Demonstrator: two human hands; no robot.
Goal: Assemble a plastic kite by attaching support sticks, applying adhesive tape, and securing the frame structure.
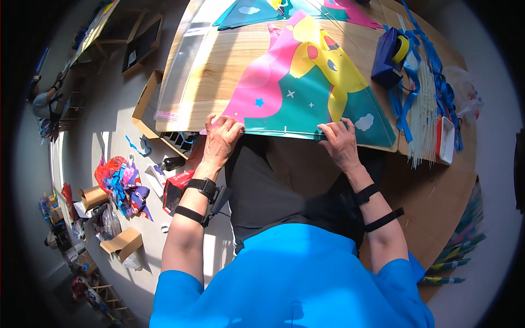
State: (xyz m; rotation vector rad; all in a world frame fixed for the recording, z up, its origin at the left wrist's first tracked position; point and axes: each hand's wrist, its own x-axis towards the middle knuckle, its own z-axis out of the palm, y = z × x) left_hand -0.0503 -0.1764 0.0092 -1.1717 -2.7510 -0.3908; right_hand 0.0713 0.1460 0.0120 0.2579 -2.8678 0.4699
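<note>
A triangular kite sheet (306,98), printed in pink, green and yellow with a cartoon animal, lies on the wooden table with its long edge toward me. My left hand (223,138) pinches that near edge at the left, close to the corner. Farther right, my right hand (340,141) grips the same edge, fingers on top and thumb below. A small white mark shows on the edge between my hands. Flat on the table left of the kite is a clear plastic bag (188,71).
More printed sheets (251,15) lie at the far edge. To the right are a blue tape dispenser (387,57), blue ribbons (435,54), thin white strips (423,117) and a red-and-white tray (445,141). Cardboard boxes (123,243) and a colourful heap (126,186) lie on the left floor.
</note>
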